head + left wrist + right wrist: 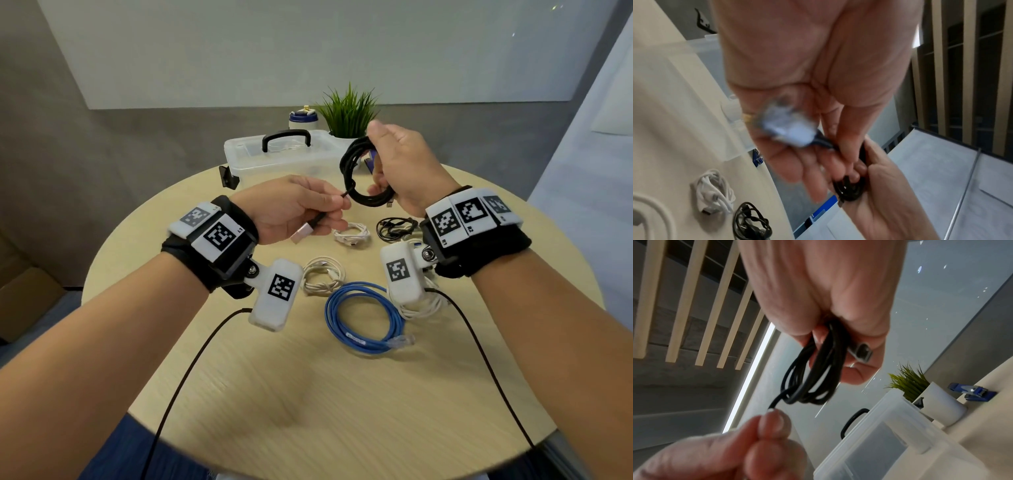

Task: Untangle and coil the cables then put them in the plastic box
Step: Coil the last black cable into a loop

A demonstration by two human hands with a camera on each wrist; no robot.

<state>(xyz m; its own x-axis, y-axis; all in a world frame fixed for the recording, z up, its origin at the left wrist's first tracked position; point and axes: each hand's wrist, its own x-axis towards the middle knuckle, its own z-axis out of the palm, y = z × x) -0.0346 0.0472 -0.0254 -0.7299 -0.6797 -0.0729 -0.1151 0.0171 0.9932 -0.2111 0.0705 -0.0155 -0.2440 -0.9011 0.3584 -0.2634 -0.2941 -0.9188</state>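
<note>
My right hand (375, 157) holds a coiled black cable (356, 171) above the back of the table, fingers curled through the loops (813, 378), with one metal plug (861, 353) under the thumb. The coil's free end runs left to my left hand (337, 205), which pinches it between thumb and fingers (774, 423). Its USB plug (303, 233) sticks out below that hand and is a blur in the left wrist view. The clear plastic box (274, 154) with a black handle stands behind both hands, lid on.
On the round wooden table (239, 359) lie a white coil (352, 234), a small black tangle (395, 228), a cream coil (322, 275), a blue network cable (363, 315) and a white cable (421, 305). A potted plant (347, 113) and a bottle (303, 118) stand behind the box.
</note>
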